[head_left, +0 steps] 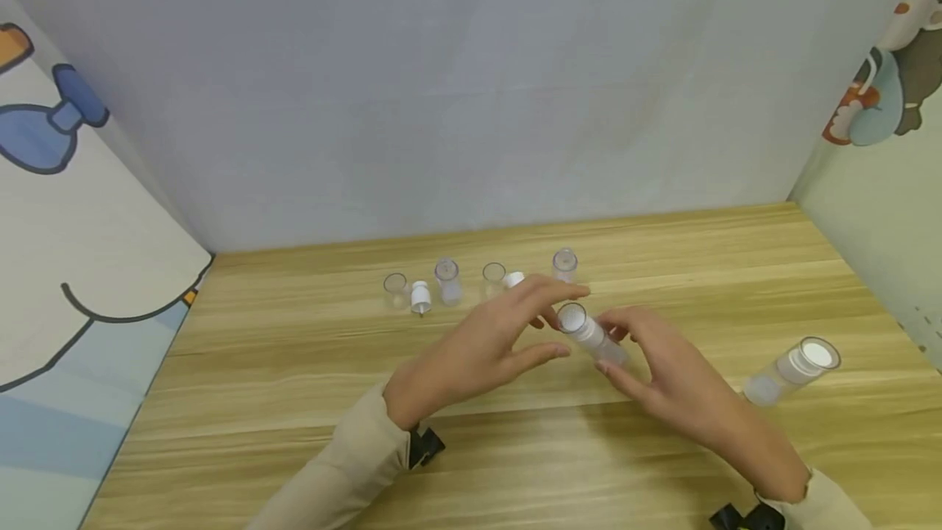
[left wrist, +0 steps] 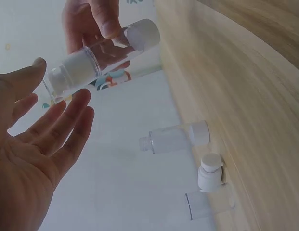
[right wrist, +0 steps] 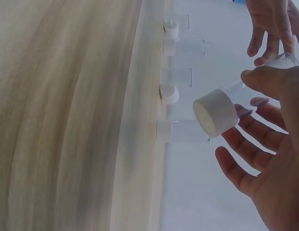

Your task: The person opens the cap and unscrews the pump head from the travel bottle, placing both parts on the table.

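Above the wooden table, my right hand (head_left: 662, 375) holds a small clear pump bottle (head_left: 605, 350) tilted, with its thumb and fingers round the lower body. The bottle has a white base (right wrist: 214, 113), a white pump collar (left wrist: 77, 70) and a clear cap (head_left: 571, 317) over the top. My left hand (head_left: 478, 342) is at the capped end, thumb on one side and fingers on the other, spread and only slightly bent. In the left wrist view its fingertips (left wrist: 82, 96) come right up to the cap's edge.
A second capped bottle (head_left: 765, 388) stands to the right. Along the back are a clear cap (head_left: 395, 294), a white pump head (head_left: 420, 297), a clear bottle (head_left: 449, 289), another cap (head_left: 494, 276), another pump head (head_left: 514, 278) and another bottle (head_left: 565, 264). A pale wall (head_left: 471, 105) rises behind.
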{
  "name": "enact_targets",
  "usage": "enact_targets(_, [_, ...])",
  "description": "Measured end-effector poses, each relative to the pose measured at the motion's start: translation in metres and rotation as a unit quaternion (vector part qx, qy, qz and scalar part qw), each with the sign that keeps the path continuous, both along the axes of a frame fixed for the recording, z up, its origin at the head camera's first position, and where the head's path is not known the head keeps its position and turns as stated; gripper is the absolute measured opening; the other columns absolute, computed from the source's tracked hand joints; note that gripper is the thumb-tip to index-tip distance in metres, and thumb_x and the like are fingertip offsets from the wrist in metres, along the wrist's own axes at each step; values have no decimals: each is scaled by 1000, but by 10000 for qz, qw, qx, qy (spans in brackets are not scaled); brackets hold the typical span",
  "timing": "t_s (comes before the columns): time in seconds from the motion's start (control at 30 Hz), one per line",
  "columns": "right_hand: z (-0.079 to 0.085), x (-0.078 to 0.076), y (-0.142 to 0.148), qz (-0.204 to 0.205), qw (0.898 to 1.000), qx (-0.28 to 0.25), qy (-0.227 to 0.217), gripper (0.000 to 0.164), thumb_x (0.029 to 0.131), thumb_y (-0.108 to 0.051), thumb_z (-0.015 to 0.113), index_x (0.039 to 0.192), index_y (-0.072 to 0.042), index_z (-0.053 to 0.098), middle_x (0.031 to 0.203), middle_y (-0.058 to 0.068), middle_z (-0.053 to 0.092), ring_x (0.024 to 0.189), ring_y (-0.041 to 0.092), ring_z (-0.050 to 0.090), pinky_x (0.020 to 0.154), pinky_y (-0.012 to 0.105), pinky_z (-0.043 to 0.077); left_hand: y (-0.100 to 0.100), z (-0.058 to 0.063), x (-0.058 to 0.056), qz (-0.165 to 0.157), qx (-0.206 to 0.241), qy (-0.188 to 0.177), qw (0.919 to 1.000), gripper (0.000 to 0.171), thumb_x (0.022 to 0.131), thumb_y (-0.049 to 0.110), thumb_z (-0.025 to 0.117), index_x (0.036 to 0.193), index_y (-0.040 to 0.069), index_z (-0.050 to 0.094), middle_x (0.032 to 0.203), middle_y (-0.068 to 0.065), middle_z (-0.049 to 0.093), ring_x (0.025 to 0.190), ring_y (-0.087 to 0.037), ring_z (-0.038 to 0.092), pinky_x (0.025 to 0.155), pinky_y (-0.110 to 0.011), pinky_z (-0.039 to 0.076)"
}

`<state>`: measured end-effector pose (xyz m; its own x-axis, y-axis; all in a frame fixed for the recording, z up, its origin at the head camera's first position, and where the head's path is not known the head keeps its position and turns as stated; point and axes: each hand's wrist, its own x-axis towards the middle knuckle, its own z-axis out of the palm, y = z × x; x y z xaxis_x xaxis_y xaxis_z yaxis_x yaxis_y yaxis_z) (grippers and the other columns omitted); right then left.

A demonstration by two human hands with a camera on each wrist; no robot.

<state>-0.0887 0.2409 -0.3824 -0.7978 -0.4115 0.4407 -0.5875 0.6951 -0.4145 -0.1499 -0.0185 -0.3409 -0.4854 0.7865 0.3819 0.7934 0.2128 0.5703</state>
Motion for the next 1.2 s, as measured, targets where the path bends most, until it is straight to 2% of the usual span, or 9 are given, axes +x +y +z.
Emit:
enact_targets(0.13, [1, 2, -3, 214, 9996, 141, 109, 54, 82, -4, 85, 129, -6, 60, 117, 1, 68, 102, 16, 63, 86, 40, 56, -2, 1, 6, -65, -273, 436, 9987, 50, 102, 22, 69, 149, 15, 53, 147, -5, 53, 116, -13, 65, 98, -22, 56])
enact_targets(0.3, [3, 7, -5, 346, 9991, 239, 106, 56, 81, -6, 87, 130, -11, 61, 115, -5, 66, 103, 11, 61, 87, 37, 56, -5, -3, 12, -266, -385, 1046, 9934, 46, 102, 21, 69, 146, 15, 58, 142, -6, 58, 118, -14, 66, 100, -18, 54])
enact_targets(0.43, [5, 11, -10, 465, 9987, 176, 96, 55, 82, -7, 86, 130, -13, 61, 119, -6, 66, 108, 13, 61, 91, 36, 56, -7, -6, 15, -382, -349, 1429, 9884, 38, 101, 20, 70, 138, 15, 63, 137, -3, 63, 116, -11, 68, 98, -13, 53])
enact_targets(0.6, [9, 16, -16, 644, 9978, 5, 133, 50, 84, -7, 84, 129, -11, 62, 125, -5, 66, 115, 14, 61, 98, 29, 54, -10, -11, 19, -393, -50, 1906, 9809, 28, 100, 17, 72, 127, 12, 69, 128, -2, 68, 111, -10, 69, 98, -13, 53])
enact_targets(0.73, [11, 21, -19, 641, 9979, 56, 6, 50, 86, -11, 84, 131, -12, 62, 125, -7, 63, 115, 9, 61, 97, 25, 55, -16, -12, 24, -346, 68, 2060, 9779, 30, 99, 18, 73, 128, 13, 69, 126, -1, 69, 107, -9, 70, 95, -12, 54])
enact_targets(0.87, [11, 26, -22, 807, 9967, 30, -61, 51, 87, -9, 84, 133, -13, 63, 123, -7, 60, 106, 6, 64, 91, 22, 57, -24, -13, 29, -424, 187, 2092, 9768, 32, 98, 17, 74, 130, 14, 69, 128, -1, 70, 108, -8, 71, 94, -11, 54])
enact_targets(0.97, [12, 30, -24, 920, 9958, -14, -22, 51, 87, -10, 84, 134, -15, 64, 122, -6, 59, 103, 7, 64, 90, 17, 55, -30, -13, 32, -489, 329, 2134, 9752, 33, 96, 15, 76, 129, 14, 70, 128, -2, 72, 107, -8, 73, 93, -9, 53])
enact_targets(1.1, [13, 34, -27, 862, 9962, 2, 122, 51, 87, -14, 85, 134, -18, 65, 123, -8, 60, 103, 5, 64, 93, 12, 52, -36, -14, 37, -434, 535, 2211, 9728, 36, 92, 14, 81, 126, 13, 73, 127, -4, 74, 103, -8, 75, 92, -7, 53])
enact_targets(1.2, [14, 36, -28, 754, 9968, 65, 267, 42, 95, -25, 79, 134, -18, 65, 123, -8, 61, 103, 6, 66, 92, 11, 51, -37, -14, 40, -359, 738, 2225, 9715, 38, 88, 13, 85, 125, 11, 74, 124, -7, 75, 102, -10, 77, 90, -7, 54])
